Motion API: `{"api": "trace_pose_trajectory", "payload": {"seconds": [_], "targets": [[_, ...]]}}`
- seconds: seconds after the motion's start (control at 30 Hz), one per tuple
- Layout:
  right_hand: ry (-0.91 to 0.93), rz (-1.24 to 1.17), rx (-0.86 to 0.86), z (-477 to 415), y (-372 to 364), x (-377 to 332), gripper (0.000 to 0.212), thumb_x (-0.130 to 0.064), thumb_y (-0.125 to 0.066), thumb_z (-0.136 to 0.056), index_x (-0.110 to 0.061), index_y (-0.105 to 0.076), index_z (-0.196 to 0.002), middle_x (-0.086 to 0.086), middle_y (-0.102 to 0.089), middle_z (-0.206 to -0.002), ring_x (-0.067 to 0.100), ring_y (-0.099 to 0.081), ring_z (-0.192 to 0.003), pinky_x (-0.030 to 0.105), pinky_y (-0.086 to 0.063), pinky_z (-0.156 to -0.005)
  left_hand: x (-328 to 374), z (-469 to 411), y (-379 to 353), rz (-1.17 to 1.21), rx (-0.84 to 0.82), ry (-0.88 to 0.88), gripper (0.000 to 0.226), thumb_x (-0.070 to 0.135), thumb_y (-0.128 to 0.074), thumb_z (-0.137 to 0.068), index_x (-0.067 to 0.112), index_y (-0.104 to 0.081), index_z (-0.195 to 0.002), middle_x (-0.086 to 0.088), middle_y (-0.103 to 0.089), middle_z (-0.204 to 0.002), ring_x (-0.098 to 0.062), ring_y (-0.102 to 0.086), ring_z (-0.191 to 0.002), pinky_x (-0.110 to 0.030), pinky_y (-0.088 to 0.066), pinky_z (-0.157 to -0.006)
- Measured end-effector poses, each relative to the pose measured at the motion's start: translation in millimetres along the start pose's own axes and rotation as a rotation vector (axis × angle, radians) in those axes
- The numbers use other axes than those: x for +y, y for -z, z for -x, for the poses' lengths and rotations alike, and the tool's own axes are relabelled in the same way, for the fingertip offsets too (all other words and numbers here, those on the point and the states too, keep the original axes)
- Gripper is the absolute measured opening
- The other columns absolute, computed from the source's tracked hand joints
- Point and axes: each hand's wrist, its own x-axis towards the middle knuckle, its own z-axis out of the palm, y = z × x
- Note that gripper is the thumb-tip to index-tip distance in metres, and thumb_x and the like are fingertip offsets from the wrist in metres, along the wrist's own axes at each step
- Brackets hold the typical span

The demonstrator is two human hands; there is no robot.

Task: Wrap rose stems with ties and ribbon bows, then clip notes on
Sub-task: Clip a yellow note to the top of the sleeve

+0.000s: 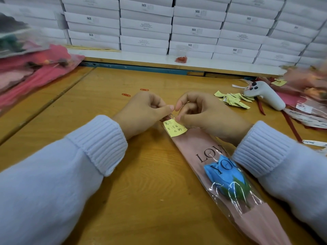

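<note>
A blue rose [223, 175] lies in a pink "LOVE YOU" sleeve [192, 147] slanting from the table's middle to the lower right. A yellow handwritten note [174, 128] sits on the sleeve's far end under a paper clip [172, 116]. My left hand [141, 114] pinches that end of the sleeve with thumb and fingers, right by the clip. My right hand [203, 112] faces it, its curled fingertips pinching the clip and the note's top edge.
Two red paper clips [126, 94] lie beyond my hands. A heap of yellow notes [233, 99] and a white glue gun [265, 94] lie to the right, with wrapped roses [306, 89] behind. More wrapped flowers [31, 71] pile at left. White boxes [146, 25] wall the back.
</note>
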Motion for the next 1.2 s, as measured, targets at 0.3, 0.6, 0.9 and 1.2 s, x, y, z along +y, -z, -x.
{"api": "trace_pose_trajectory", "payload": {"seconds": [0.3,0.6,0.9,1.2], "targets": [[-0.005,0.029,0.015,0.5,1.0,-0.6,0.013,-0.001,-0.065,-0.085,-0.011,-0.06,-0.091,-0.003,-0.067,-0.067,0.008,-0.06,-0.061,0.023,-0.051,-0.063,1.7,2.9,-0.3,0.011,-0.014,-0.003,0.029,0.038,-0.059,-0.09,0.017,-0.071,-0.074,0.006,-0.073,-0.072,-0.008,-0.07,-0.071,-0.022,-0.056,-0.068],[-0.035,-0.043,0.084,-1.0,3.6,1.8,0.012,-0.001,-0.065,-0.085,-0.008,-0.059,-0.094,0.0,-0.066,-0.068,0.008,-0.06,-0.063,0.022,-0.051,-0.06,1.0,8.2,0.1,0.08,-0.054,-0.062,0.009,0.023,-0.067,-0.087,0.022,-0.063,-0.095,0.002,-0.074,-0.074,-0.012,-0.072,-0.07,-0.033,-0.06,-0.072],[-0.032,-0.019,0.109,-0.6,5.1,1.4,0.011,-0.002,-0.064,-0.086,-0.01,-0.06,-0.093,-0.006,-0.065,-0.063,0.003,-0.059,-0.059,0.016,-0.047,-0.059,1.7,8.9,-7.5,0.14,0.099,-0.038,0.016,0.024,-0.07,-0.085,0.021,-0.061,-0.098,0.003,-0.073,-0.071,-0.008,-0.071,-0.067,-0.029,-0.056,-0.068],[-0.031,-0.026,0.105,0.2,5.2,0.7,0.013,-0.002,-0.065,-0.086,-0.006,-0.06,-0.097,-0.006,-0.066,-0.062,0.0,-0.063,-0.059,0.013,-0.047,-0.054,2.6,7.8,-8.0,0.097,0.118,-0.058,0.011,0.022,-0.063,-0.09,0.023,-0.074,-0.088,0.011,-0.073,-0.081,0.001,-0.067,-0.08,-0.019,-0.056,-0.073]]}}
